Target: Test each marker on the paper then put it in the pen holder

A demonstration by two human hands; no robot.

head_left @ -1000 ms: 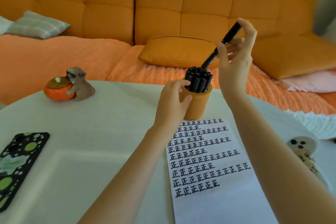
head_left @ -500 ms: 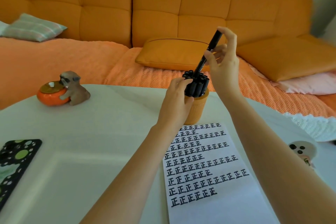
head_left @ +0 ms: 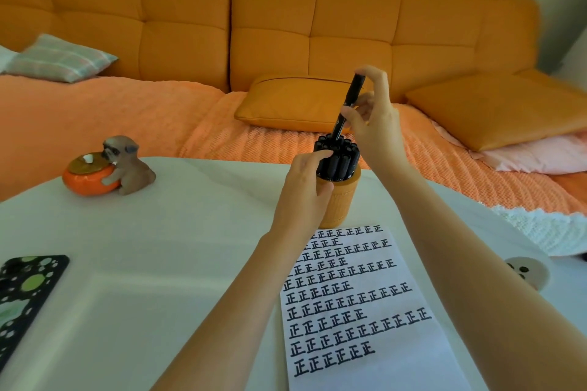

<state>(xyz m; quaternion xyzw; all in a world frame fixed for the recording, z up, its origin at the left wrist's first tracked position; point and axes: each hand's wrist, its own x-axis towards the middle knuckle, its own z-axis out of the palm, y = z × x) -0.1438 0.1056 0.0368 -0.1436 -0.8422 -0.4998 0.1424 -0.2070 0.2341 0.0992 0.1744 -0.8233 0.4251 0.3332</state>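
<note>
Head view: right hand pinches marker, left hand seemingly grips pen holder

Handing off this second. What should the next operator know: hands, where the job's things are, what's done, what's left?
Right hand pinches a black marker, tilted, with its lower end among the stored markers at the mouth of the pen holder.
Left hand grips the pen holder's side, forefinger resting on the stored markers.
Paper lies just in front of the holder, carrying rows of test marks.
Done: holder looks nearly full.
Left: seat this marker. No loose markers are in view.
</note>
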